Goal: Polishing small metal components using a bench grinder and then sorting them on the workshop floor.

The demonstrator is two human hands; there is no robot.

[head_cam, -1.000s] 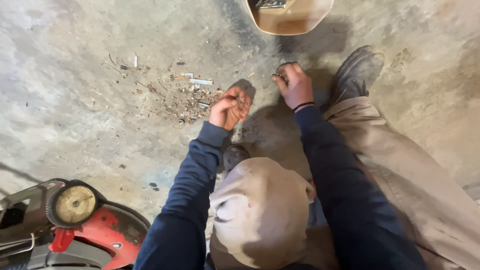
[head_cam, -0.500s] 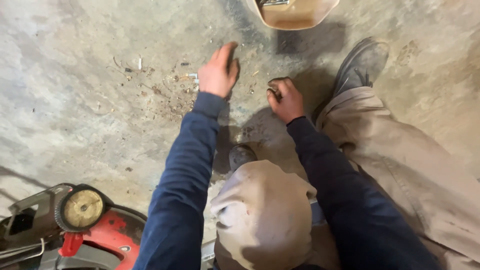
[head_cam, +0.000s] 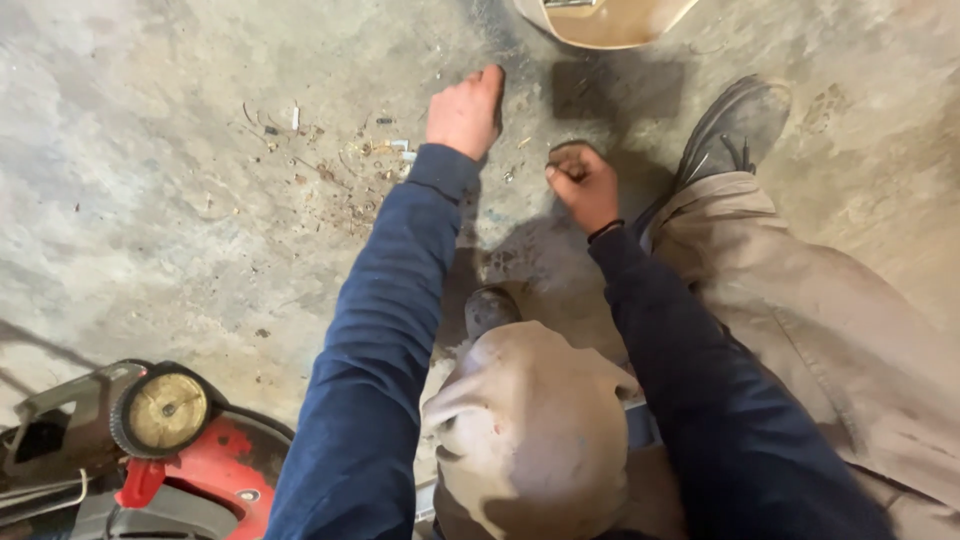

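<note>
**Speaker one:** While the view is taken from above, looking down past a bent knee (head_cam: 530, 430) in tan trousers, what is seen of the hands?

**Speaker two:** Two dark blue sleeves are seen reaching toward a stained concrete floor (head_cam: 150, 180). The left hand (head_cam: 465, 112) is stretched forward and laid flat, its grip released, fingers extended and held together, the fingertips resting on or just above the floor; which of the two cannot be told.

**Speaker one:** And the right?

**Speaker two:** The right hand (head_cam: 583, 185) is clenched into a fist just beside the left, nearer the body. Whether anything is enclosed in it cannot be told (the fingers are curled inward and hide the palm).

**Speaker one:** What lies near the hands?

**Speaker two:** A scatter of small debris (head_cam: 350, 170), bits of metal and rusty crumbs, is spread on the floor just left of the left hand. A dark shoe (head_cam: 735, 125) is planted to the right of the fist. A tan curved object (head_cam: 605, 20) is cut off by the top edge. At the lower left, a red machine (head_cam: 200, 480) with a round yellowed cap (head_cam: 165, 410) is seen, well apart from both hands.
</note>
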